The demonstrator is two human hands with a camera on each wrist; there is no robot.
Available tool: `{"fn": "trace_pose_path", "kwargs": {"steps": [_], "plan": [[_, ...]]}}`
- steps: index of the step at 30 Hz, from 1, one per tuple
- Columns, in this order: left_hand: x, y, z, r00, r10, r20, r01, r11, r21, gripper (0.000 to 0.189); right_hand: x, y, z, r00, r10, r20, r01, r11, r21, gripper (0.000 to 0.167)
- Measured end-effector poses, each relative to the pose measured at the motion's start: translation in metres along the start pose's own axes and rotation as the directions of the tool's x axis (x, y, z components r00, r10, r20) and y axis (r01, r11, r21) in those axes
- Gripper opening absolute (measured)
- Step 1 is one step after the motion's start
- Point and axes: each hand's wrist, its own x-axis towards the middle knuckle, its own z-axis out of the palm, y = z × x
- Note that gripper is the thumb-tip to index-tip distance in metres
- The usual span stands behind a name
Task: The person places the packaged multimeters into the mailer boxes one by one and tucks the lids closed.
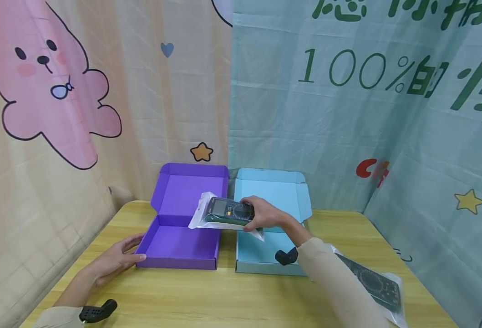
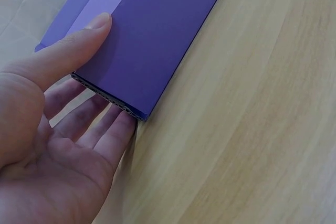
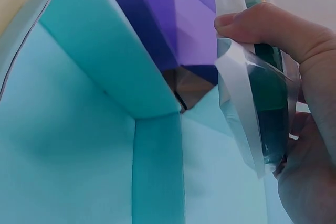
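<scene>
In the head view my right hand (image 1: pixel 261 212) grips a dark green multimeter (image 1: pixel 229 210) in a clear plastic bag. It holds the meter by its right end, in the air over the gap between the two boxes. The right wrist view shows my thumb and fingers on either side of the bagged meter (image 3: pixel 268 98), which stands on edge there. At the near left corner of the open purple box (image 1: pixel 177 263) is my left hand (image 1: pixel 115 259). Its thumb lies on one face of the box (image 2: pixel 152 40), the fingers round the corner, their tips partly hidden.
An open light blue box (image 1: pixel 261 266) stands right of the purple one, both lids raised toward the curtain (image 1: pixel 265 114). A second bagged multimeter (image 1: pixel 376 280) lies on the wooden table (image 1: pixel 191 300) at the right, partly covered by my right sleeve.
</scene>
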Motion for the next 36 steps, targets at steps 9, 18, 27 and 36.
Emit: {"fn": "trace_pose_path", "kwargs": {"steps": [9,18,27,36], "plan": [[0.000,0.002,0.001,1.000,-0.007,-0.015,0.007,1.000,0.002,0.088,0.030,-0.020,0.020,0.999,-0.011,0.034,0.012,1.000,-0.012,0.088],[0.000,-0.001,0.001,1.000,0.001,-0.020,-0.001,1.000,0.006,0.089,0.052,-0.034,0.040,0.997,-0.060,0.047,0.062,0.998,-0.034,0.083],[0.001,-0.002,0.004,1.000,-0.018,-0.019,0.018,1.000,-0.017,0.088,0.064,-0.046,0.058,0.997,-0.056,0.049,0.059,0.996,-0.066,0.081],[-0.001,0.000,0.000,1.000,-0.023,-0.016,0.023,1.000,0.019,0.089,0.079,-0.056,0.083,0.997,-0.048,0.067,0.057,0.988,-0.142,0.076]]}}
